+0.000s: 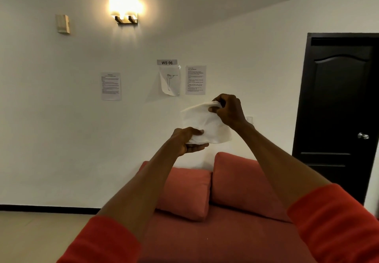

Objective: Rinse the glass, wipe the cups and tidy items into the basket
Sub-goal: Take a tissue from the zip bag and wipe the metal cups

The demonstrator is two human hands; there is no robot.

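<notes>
White cloth point(205, 123) held up in the air before a white wall point(61, 119). Left hand point(185, 139) pinches its lower edge, thumb on top, fingers beneath. Right hand point(229, 109) grips the bunched upper corner. Below: a coral sofa point(215, 242) with two matching cushions point(188, 193) leaning on the wall. Lit wall lamp point(125, 8) above left. Printed sheets point(110, 86) and a "WS 06" label point(167, 62) taped up. Dark door point(340, 108) at right, shut. Beige floor point(30, 238) at lower left.
</notes>
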